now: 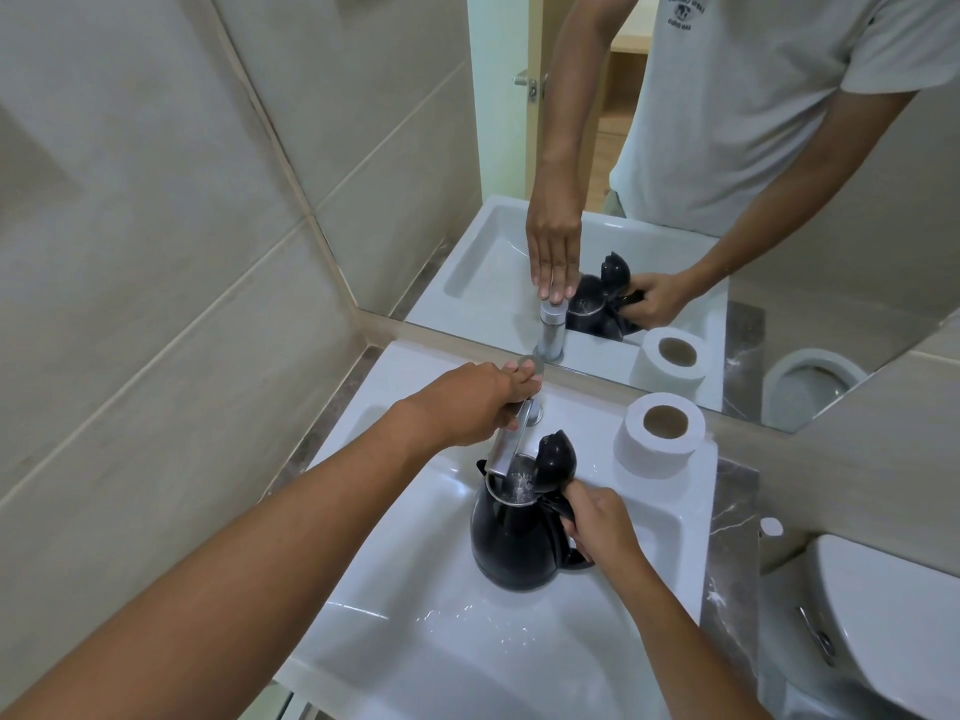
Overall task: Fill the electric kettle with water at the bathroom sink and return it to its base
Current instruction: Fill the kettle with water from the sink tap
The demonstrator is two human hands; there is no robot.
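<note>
A black electric kettle [511,540] hangs inside the white sink [415,641], its lid [555,459] flipped up. My right hand [597,522] grips its handle from the right. The chrome tap [506,449] reaches over the kettle's mouth, and water shows inside the opening. My left hand [467,402] lies on top of the tap, fingers flat over its head at the back of the basin. Whether those fingers curl around anything is hidden.
A toilet paper roll [660,433] stands on the sink's back right corner. A mirror [675,148] rises right behind the tap and repeats the scene. A toilet cistern [893,626] stands at the right, tiled wall [130,252] at the left. Droplets lie in the basin's front.
</note>
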